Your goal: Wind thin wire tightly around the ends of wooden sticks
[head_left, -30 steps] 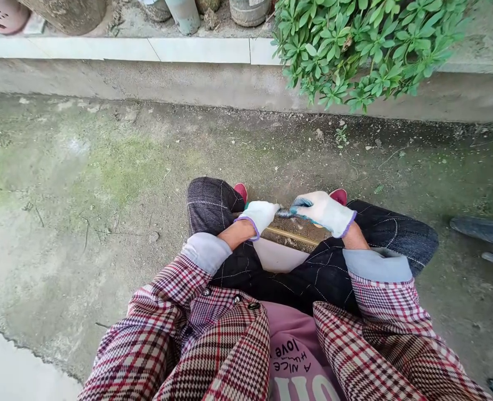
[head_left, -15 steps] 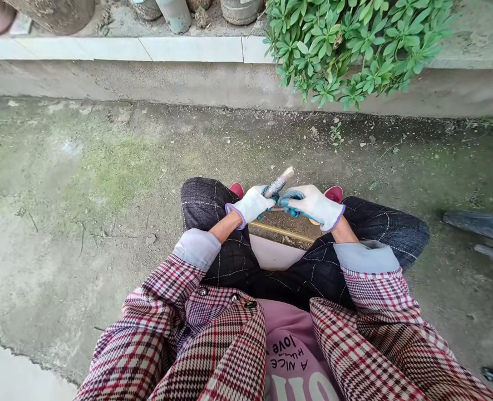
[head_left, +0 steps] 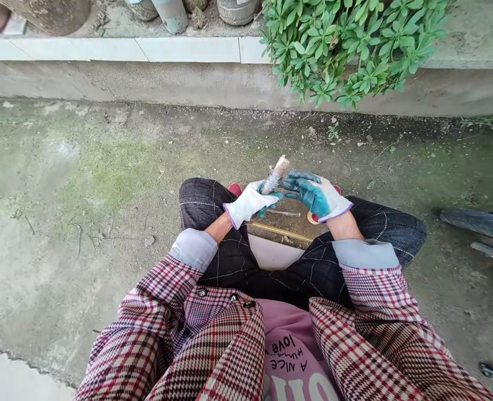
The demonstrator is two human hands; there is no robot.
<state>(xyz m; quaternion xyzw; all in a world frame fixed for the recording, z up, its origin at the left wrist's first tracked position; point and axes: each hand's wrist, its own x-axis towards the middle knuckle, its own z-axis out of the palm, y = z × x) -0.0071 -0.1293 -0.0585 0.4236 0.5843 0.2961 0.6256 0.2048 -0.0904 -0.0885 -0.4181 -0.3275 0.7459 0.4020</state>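
I sit with my knees apart over a white tub [head_left: 274, 255] with soil in it. Both hands wear white gloves with teal palms. My left hand [head_left: 250, 201] is closed round a short stick [head_left: 276, 172] wound with grey wire, its pale end tilted up and away from me. My right hand [head_left: 318, 195] is turned palm up beside the stick, fingers curled loosely, the fingertips at the wire winding. A thin rod [head_left: 283, 212] lies across the soil under my hands.
A concrete kerb [head_left: 146, 50] runs across the back with pots on it, and a leafy green plant [head_left: 346, 44] hangs over it. Mossy concrete ground [head_left: 83, 184] lies to the left. Dark objects [head_left: 480, 225] lie at the right edge.
My left hand has lifted the wire-wound stick from lying level between the hands to pointing up and away. My right hand has turned palm up.
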